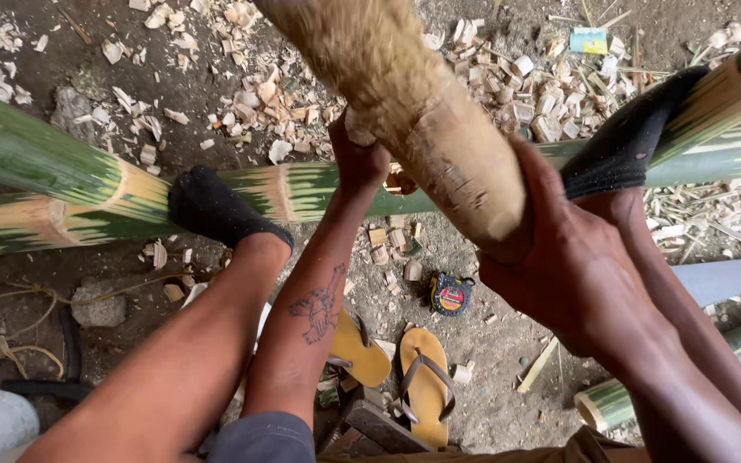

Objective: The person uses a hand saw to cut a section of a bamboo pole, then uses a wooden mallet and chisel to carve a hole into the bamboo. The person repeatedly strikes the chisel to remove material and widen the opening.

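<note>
Bare dirt ground [490,343] strewn with pale wood chips [551,99] is seen below. A thick tan wooden club [422,111], its long axis slanting from upper left toward lower right, is clasped at its near end by the right hand [572,274]. The left hand [360,163] is closed on something at the long green bamboo pole [319,190] lying left-right.

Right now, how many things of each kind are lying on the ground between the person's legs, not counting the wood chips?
Yellow sandals: 2
Tape measure: 1
Total: 3
Above them, the right hand holds a wooden mallet, the left hand is on the green bamboo pole, and both feet wear black socks.
</note>
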